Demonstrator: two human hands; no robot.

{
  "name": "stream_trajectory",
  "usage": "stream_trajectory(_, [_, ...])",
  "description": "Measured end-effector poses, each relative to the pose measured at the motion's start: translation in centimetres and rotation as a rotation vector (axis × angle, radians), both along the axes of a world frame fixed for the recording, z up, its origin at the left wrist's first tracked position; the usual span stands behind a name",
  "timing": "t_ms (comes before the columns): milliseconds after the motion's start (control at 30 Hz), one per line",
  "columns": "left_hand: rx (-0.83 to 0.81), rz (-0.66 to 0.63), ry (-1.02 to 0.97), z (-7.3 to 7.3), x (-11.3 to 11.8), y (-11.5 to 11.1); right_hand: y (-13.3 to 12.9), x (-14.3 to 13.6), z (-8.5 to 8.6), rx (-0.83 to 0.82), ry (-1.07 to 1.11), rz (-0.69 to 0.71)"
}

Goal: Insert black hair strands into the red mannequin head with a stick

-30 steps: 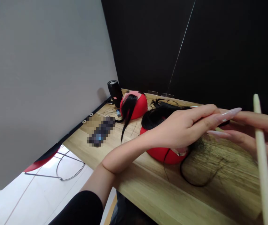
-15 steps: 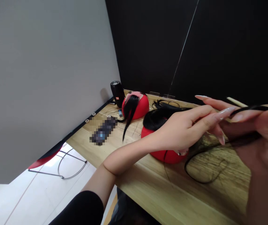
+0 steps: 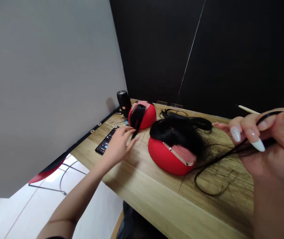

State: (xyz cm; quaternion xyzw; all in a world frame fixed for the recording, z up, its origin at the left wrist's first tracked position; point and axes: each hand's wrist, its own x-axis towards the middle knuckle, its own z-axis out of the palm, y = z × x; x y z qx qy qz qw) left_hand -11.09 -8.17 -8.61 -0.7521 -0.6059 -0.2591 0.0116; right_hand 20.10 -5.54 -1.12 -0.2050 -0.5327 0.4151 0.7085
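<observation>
Black hair hangs from the far red dome [image 3: 148, 116], and my left hand [image 3: 119, 142] is at the lower end of that lock, thumb and fingers apart around it. At the right, my right hand [image 3: 268, 142] is curled round a strand of black hair [image 3: 222, 156] and a thin pale stick [image 3: 248, 109], whose dark tip points left. Between the hands sits a nearer red dome [image 3: 168, 159] with a pinkish mesh patch and pins, topped by a pile of black hair [image 3: 179, 131].
A phone [image 3: 104, 142] lies left of my left hand. Behind it stands a black cylindrical speaker [image 3: 124, 103]. Loose hairs lie on the wooden table [image 3: 156, 196]. A grey panel [image 3: 52, 83] rises at the left and a black one [image 3: 231, 49] at the back.
My left hand has left my right hand and moved left to the hair of the far dome. The near dome is uncovered. My right hand still holds the strand and stick.
</observation>
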Motion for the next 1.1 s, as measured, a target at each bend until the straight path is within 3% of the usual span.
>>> stream_trajectory(67, [0.043,0.217,0.148,-3.1,-3.8,-0.3,-0.3,0.0,0.2,0.017,-0.05,-0.018])
stream_trajectory(133, [-0.006,0.304,0.247,-5.5,-6.3,-1.0,-0.6,0.0,0.4,0.017,-0.078,-0.021])
stream_trajectory(233, [-0.082,0.379,0.276,-7.3,-7.9,-2.1,-0.8,-0.1,0.5,0.037,-0.094,-0.017])
stream_trajectory(667, [-0.151,0.506,0.174,-7.9,-9.4,-2.7,-1.0,-0.4,0.0,0.045,-0.18,-0.058])
stream_trajectory(933, [-0.081,0.415,0.244,-8.5,-8.8,-2.5,-0.8,-0.5,-0.1,0.035,-0.204,-0.071])
stream_trajectory(1100, [-0.117,0.523,0.216,-8.2,-9.1,-2.4,-0.8,-0.6,-0.2,0.018,-0.205,-0.078])
